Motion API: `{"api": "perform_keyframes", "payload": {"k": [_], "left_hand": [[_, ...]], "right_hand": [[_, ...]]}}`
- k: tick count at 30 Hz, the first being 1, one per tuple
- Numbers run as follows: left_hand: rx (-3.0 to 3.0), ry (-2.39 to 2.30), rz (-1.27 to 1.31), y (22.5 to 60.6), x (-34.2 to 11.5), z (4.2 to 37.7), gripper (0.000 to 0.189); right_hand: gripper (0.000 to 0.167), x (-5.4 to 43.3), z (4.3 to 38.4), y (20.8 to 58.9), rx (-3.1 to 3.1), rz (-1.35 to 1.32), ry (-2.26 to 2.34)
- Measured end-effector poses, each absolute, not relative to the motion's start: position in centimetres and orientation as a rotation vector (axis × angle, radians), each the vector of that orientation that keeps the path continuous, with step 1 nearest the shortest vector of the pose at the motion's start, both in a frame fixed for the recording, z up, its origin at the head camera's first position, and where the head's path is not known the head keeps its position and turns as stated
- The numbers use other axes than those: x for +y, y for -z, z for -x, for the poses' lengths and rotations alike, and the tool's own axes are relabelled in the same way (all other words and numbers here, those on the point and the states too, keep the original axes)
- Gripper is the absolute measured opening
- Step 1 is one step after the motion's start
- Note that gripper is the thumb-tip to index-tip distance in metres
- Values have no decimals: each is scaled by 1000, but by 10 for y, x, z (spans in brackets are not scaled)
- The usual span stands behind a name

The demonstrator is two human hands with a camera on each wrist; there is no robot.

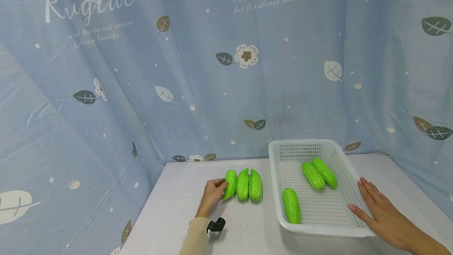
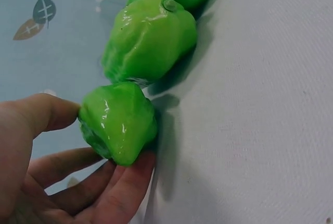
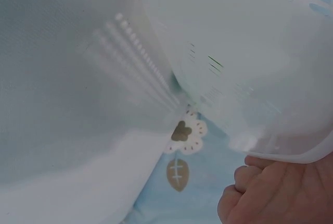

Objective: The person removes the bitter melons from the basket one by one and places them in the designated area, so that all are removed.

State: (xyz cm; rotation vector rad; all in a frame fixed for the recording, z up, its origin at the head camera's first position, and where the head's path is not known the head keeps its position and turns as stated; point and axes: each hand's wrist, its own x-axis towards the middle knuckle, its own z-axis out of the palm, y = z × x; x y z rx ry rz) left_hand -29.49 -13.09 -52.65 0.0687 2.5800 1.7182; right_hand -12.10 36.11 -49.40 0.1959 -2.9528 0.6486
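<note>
Three glossy green cucumbers lie side by side on the white table, left of a white basket (image 1: 318, 229). My left hand (image 1: 211, 194) pinches the leftmost cucumber (image 1: 231, 184) between thumb and fingers. In the left wrist view, the thumb is on one side of this ridged cucumber (image 2: 118, 122) and the fingers are on the other. Close beside it lie the middle cucumber (image 1: 242, 184) and the right-hand cucumber (image 1: 255, 185). At the basket's right rim, my right hand (image 1: 383, 213) rests with straight fingers. The right wrist view shows this hand (image 3: 276, 190) against the rim.
Inside the basket, two cucumbers lie together towards the back right, one of them a long cucumber (image 1: 313, 175). Another cucumber (image 1: 291, 206) sits by the front left wall. A blue patterned curtain (image 1: 283, 89) hangs behind the table (image 1: 177, 200).
</note>
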Motion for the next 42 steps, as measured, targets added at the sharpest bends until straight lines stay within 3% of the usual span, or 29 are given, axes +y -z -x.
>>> {"api": "perform_keyframes", "payload": {"k": [31, 42], "left_hand": [[2612, -1755, 37, 523, -135, 296, 48], [2812, -1738, 94, 514, -147, 297, 38]], "right_hand": [[88, 363, 122, 494, -2963, -195, -674], [88, 361, 120, 491, -2962, -186, -657]]}}
